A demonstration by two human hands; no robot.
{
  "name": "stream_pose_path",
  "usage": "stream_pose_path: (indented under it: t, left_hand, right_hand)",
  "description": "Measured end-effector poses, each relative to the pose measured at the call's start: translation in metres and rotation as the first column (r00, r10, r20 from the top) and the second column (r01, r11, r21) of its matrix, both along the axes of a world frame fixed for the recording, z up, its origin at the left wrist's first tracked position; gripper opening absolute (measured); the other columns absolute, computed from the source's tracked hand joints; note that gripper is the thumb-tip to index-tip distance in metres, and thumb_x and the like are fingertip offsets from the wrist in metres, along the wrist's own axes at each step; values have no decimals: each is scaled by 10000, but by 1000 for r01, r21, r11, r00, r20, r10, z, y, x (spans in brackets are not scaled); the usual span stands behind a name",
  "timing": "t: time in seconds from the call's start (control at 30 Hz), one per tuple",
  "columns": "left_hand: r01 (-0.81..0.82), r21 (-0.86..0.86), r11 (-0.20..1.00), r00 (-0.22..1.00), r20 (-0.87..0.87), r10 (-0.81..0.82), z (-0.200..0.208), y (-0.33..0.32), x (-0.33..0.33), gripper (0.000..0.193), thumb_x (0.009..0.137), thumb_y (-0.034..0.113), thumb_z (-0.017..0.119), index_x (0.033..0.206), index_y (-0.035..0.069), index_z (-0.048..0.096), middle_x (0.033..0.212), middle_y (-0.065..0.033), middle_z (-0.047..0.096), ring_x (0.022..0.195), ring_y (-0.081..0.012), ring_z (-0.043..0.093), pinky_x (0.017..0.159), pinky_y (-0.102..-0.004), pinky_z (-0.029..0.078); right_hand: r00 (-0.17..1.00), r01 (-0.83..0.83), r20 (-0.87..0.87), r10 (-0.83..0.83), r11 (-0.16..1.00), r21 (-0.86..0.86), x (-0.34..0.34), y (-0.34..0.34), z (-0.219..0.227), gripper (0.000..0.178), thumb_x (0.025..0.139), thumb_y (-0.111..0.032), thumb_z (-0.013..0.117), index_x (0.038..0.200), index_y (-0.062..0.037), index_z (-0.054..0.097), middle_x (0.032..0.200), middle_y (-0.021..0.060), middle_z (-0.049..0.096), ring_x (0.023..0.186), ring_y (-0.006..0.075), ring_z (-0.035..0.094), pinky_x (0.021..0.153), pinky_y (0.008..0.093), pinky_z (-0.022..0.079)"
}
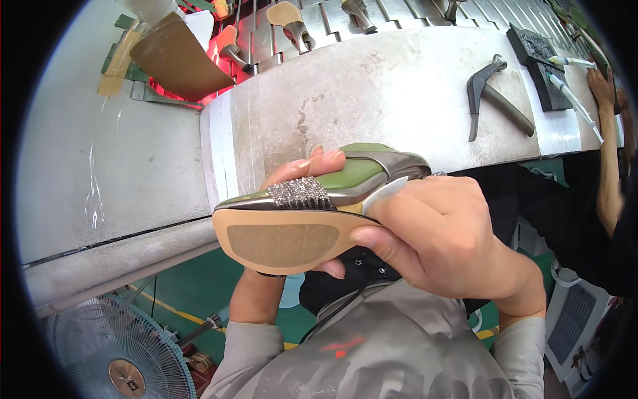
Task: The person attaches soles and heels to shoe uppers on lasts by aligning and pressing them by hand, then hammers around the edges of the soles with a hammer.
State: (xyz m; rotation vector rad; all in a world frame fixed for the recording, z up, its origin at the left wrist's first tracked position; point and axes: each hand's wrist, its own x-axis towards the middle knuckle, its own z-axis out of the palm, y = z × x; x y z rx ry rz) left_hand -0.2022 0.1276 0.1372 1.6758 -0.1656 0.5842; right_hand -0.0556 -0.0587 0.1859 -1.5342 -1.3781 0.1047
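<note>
A sandal [286,241] on a green shoe last [352,174] is held up in front of me, its tan sole turned toward me. A sparkly rhinestone strap [300,193] crosses its forepart. My left hand [309,166] wraps around the forepart from behind; fingertips show above the strap and below the sole, and the palm is hidden. My right hand [442,233] is closed at the waist of the sole, its thumb pressed on the sole's edge. A whitish flat piece [387,194] sticks out by its curled fingers; what it is I cannot make out.
Behind the sandal is a pale worktable [399,80], with a hammer [495,96] at right. A black block [541,66] and syringe-like tubes [573,103] lie beyond, near another person's hand [603,90]. Shoe parts [289,23] sit on a metal conveyor. A fan [123,352] stands lower left.
</note>
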Motion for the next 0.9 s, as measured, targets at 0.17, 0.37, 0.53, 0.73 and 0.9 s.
stream_pose_path:
  t: [0.17,0.37,0.53,0.73,0.9]
  left_hand:
    - [25,91,995,999,-34,-22,3,3,0,1244,607,542,934,1566,87,286,1484,-280,529,1448,-364,473,1240,-496,331]
    - [-17,30,999,999,-39,18,5,-4,-1,1113,586,462,1004,1475,121,427,1418,-187,621,1387,-346,544,1258,-573,248]
    - [-48,71,996,996,-68,53,5,-9,-4,1088,587,460,1001,1460,141,434,1401,-168,634,1381,-340,550,1257,-577,247]
    - [-13,162,987,995,-95,29,7,-22,0,1030,633,400,990,1467,173,429,1364,-152,659,1337,-352,587,1235,-574,284]
    - [3,267,964,998,-56,12,23,-31,9,939,663,384,976,1428,156,481,1343,-162,678,1290,-360,627,1200,-557,337]
  right_hand:
    - [999,45,3,-46,998,49,-2,1,-1,174,846,-106,815,837,-15,667,647,86,578,526,271,598,489,376,472]
    - [989,5,-147,-13,998,-56,1,-2,5,152,872,-95,792,808,-13,682,623,93,577,504,249,580,477,342,451]
    - [725,-249,-684,86,958,-143,11,-5,12,226,931,-139,763,779,16,700,564,84,572,475,139,508,474,288,409]
    - [901,-163,-426,85,975,-149,18,-15,3,320,914,-181,803,685,8,682,528,28,567,509,52,481,465,269,392]
    - [654,-442,-747,119,862,-249,43,-29,12,361,879,-266,854,706,20,717,509,13,563,493,62,460,452,274,358]
